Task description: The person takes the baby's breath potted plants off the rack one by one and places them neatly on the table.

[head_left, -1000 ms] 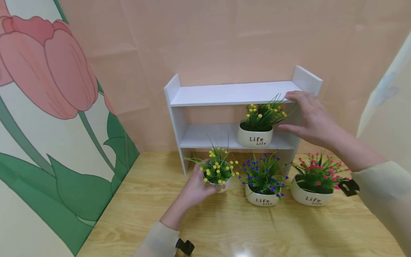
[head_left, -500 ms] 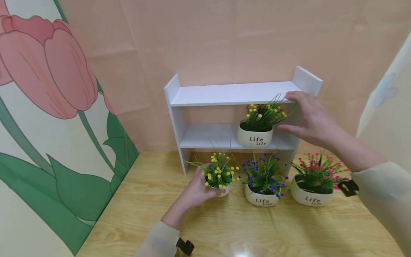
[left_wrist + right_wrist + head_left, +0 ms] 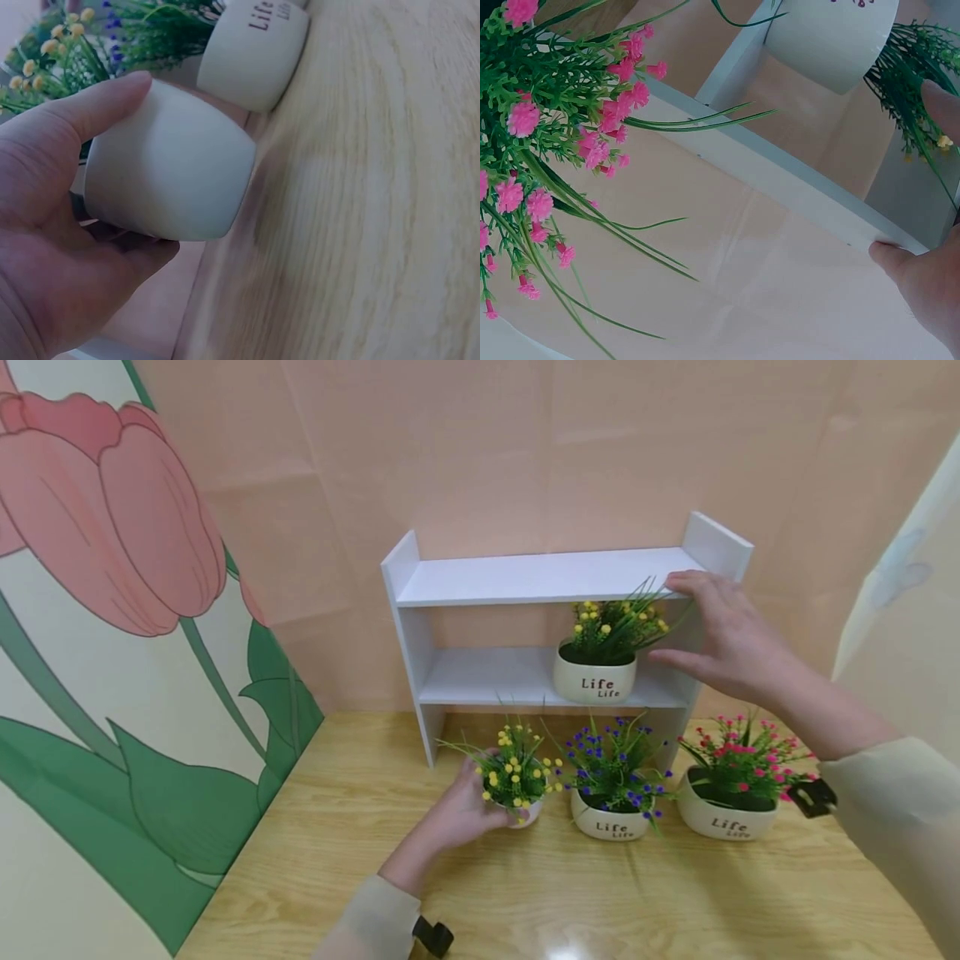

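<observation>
My left hand (image 3: 467,803) grips a white pot (image 3: 176,161) of yellow flowers (image 3: 517,772), low in front of the white shelf's left half; the left wrist view has thumb and fingers round its sides. My right hand (image 3: 727,631) rests on the right end of the shelf unit (image 3: 540,578), fingers at the upper board's edge, thumb held apart lower down. Beside it, on the middle board, stands another yellow-flowered pot (image 3: 595,682) marked "Life". In the right wrist view a fingertip (image 3: 891,259) touches the side panel (image 3: 795,176).
On the wooden table (image 3: 315,860), a blue-flowered pot (image 3: 611,820) stands right of the held one, and a pink-flowered pot (image 3: 726,817) farther right. Behind the shelf hangs a pinkish cloth (image 3: 495,460); a tulip-printed panel (image 3: 150,543) is at the left.
My left hand has brought its yellow-flowered pot slightly lower and to the right, nearer the blue-flowered one. My right hand has kept its place on the shelf.
</observation>
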Demonstrator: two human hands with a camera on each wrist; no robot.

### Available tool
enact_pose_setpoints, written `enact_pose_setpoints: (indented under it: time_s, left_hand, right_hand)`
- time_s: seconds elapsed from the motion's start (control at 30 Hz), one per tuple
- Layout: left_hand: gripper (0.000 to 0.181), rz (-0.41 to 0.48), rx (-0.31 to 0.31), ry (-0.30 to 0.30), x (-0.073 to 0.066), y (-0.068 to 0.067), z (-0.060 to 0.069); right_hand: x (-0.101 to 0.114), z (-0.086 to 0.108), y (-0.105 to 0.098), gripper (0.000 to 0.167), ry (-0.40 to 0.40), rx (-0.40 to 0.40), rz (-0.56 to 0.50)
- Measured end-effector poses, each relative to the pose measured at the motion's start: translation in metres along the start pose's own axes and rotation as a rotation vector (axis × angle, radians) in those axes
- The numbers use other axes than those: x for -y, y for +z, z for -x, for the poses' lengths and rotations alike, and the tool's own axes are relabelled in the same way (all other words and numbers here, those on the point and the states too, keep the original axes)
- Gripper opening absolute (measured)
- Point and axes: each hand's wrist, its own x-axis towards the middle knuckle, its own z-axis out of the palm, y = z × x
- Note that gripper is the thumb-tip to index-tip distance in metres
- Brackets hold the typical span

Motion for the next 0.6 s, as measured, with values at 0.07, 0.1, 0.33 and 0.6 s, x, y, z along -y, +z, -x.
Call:
enact_pose_setpoints:
  time_s: [0.07,0.1,0.33,0.6]
  left_hand:
    - [0.081,-0.002,0.007,0.0,0.0006,0.0012,0.0004]
    - [0.08,0.0,0.011,0.005,0.0012,0.0018,0.0005]
    - [0.069,0.009,0.024,0.039,0.0038,0.0043,0.0008]
    - [0.071,-0.005,0.037,0.06,0.005,0.0056,-0.0003]
  right_hand:
    - [0.0,-0.0001,-0.0003,0.105,0.001,0.002,0.001]
    - [0.0001,-0.0002,-0.0004,0.105,0.001,0.003,0.001]
    - [0.0007,-0.0007,0.0,0.105,0.006,0.005,0.006]
    - [-0.0007,-0.0006,0.0007,0.106,-0.001,-0.006,0.0]
